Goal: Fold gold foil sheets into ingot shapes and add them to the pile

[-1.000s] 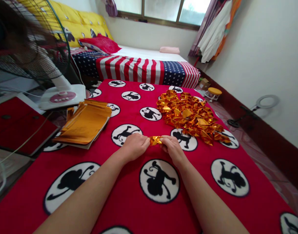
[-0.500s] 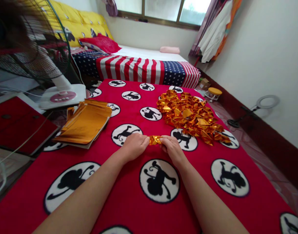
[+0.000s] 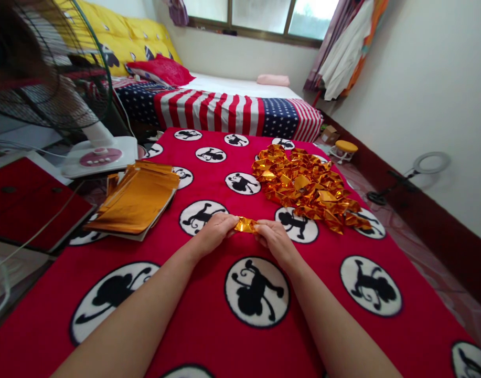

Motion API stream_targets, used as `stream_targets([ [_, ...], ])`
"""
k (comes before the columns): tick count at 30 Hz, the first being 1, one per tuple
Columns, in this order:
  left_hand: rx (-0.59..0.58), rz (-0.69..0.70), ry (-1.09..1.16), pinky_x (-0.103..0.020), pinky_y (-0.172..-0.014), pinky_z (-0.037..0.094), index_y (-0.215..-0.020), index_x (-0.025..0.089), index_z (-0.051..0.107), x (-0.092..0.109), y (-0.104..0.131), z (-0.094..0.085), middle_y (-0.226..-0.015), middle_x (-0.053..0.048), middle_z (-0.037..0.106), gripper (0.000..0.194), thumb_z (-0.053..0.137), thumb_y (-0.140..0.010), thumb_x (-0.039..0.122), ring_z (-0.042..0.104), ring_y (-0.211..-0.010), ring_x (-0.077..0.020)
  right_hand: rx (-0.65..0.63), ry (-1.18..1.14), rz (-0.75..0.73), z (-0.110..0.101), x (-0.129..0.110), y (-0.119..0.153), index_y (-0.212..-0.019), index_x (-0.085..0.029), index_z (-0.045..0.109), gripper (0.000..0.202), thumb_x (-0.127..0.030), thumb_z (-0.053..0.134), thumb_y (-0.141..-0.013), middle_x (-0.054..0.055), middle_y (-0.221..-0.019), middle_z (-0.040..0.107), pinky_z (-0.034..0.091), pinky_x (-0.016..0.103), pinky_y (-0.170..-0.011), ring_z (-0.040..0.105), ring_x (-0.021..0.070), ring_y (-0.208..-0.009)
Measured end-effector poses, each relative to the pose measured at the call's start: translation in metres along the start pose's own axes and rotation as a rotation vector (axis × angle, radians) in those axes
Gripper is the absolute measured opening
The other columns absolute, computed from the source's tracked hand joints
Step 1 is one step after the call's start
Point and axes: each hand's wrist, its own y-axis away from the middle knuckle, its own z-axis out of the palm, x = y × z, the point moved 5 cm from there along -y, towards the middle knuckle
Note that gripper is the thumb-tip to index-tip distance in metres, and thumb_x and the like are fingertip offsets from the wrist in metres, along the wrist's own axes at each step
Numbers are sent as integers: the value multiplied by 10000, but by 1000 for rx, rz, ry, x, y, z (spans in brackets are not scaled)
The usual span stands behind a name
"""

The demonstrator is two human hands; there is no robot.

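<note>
A small folded piece of gold foil paper [image 3: 246, 225] is stretched between my two hands, above the red cloth [image 3: 185, 320] with its black monkey prints. My left hand [image 3: 215, 232] pinches its left end. At the opposite end, the fingers of my right hand [image 3: 275, 236] are closed on the paper. To the right lies a heap of folded gold foil pieces [image 3: 303, 184]. A stack of flat gold foil sheets [image 3: 140, 197] rests on the cloth at the left.
An electric fan [image 3: 98, 152] stands at the left, beside a dark red box [image 3: 31, 205]. Beyond the cloth is a bed with a striped, starred cover [image 3: 216, 113]. A yellow-topped stool [image 3: 345, 147] and a ring light [image 3: 431, 163] are along the right wall.
Both hands and the folded foil paper have shifted slightly to the left. My left thumb and fingers have changed position a little at its left end.
</note>
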Motion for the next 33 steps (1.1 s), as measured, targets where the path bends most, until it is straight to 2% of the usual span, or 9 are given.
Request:
stream_targets([
  [4,-84,39,-150,-274,-516,246,-532,187,383,3,3,3,-494,34,375,430,351,-908,393,319,-474,-98,37,-75,-2,-3,-1,0,-541,-198,452,254,-342,485,-748,-63,-447,338,132,263,-433,239,74,-417],
  [6,-77,47,-187,-275,-518,238,-537,187,373,3,2,3,-499,36,365,445,345,-920,411,312,-478,-99,47,-72,0,-5,1,0,-544,-198,457,253,-343,487,-749,-66,-446,331,130,263,-434,229,74,-413],
  [12,191,59,-233,-269,-551,242,-558,190,328,3,0,-5,-535,39,340,450,354,-929,444,332,-524,-102,39,113,-77,-5,6,0,-551,-201,446,293,-348,476,-803,-55,-473,347,159,260,-452,262,85,-438],
  [15,275,68,-305,-274,-564,239,-561,186,359,0,0,-8,-537,35,369,432,380,-924,420,361,-538,-107,43,238,-142,-3,5,2,-589,-198,469,324,-358,449,-870,-48,-510,374,191,258,-480,305,94,-464],
  [17,302,66,-266,-273,-565,243,-564,188,352,-3,0,-8,-544,36,361,428,380,-922,421,355,-542,-106,39,353,-194,1,1,4,-612,-198,486,343,-361,427,-908,-42,-530,398,208,258,-504,342,101,-489],
  [21,310,41,-124,-264,-553,251,-565,195,312,-7,-2,-8,-554,40,323,429,388,-908,442,322,-543,-101,39,498,-261,5,-4,8,-615,-200,485,347,-344,433,-927,-34,-545,428,220,262,-534,385,112,-522],
  [26,261,65,-164,-264,-556,252,-569,190,324,-1,1,-5,-556,40,322,417,400,-909,420,324,-547,-100,76,324,-210,1,4,6,-637,-210,500,379,-406,406,-949,-36,-538,424,222,260,-506,367,117,-498],
  [30,190,120,-134,-258,-570,284,-586,183,378,6,5,1,-567,32,373,412,389,-919,426,354,-559,-105,111,306,-203,-1,5,6,-634,-215,472,382,-425,414,-948,-38,-542,410,227,258,-500,356,119,-499],
  [33,293,103,-87,-255,-569,302,-592,185,396,8,6,0,-572,25,394,399,394,-909,428,374,-569,-111,125,337,-255,2,-1,9,-629,-217,436,382,-417,407,-954,-39,-548,398,237,259,-514,356,120,-511],
])
